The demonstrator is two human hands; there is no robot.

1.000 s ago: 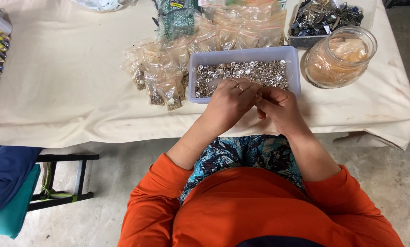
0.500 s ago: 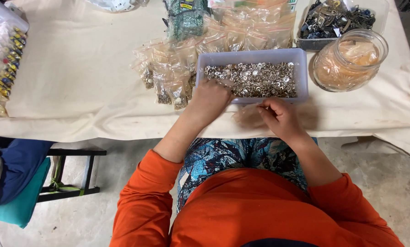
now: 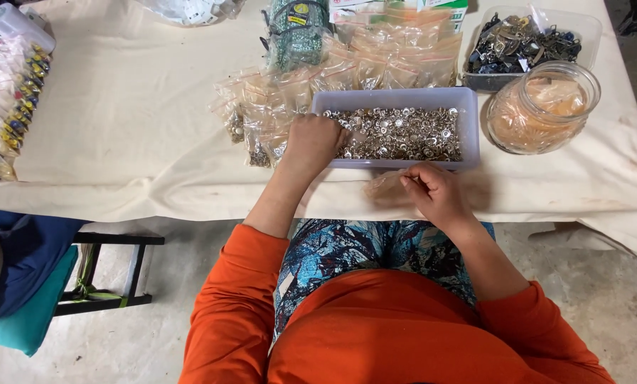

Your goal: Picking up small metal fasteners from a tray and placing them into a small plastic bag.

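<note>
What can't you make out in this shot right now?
Head view:
- Left hand fingertips: buried among the metal pieces in the tray; any pick hidden.
- Right hand curls over a small clear bag; contents too blurred.
- Far tub: cut off by the top edge.

Clear zip bags [image 3: 375, 67] piled behind tray, green-white box [image 3: 443, 6] at far edge, small clear bag [image 3: 386, 186] in right grip [image 3: 432, 195].

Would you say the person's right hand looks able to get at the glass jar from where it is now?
Probably yes: the right hand sits at the table edge, and the cloth between it and the glass jar looks bare, though it holds a small clear bag.
</note>
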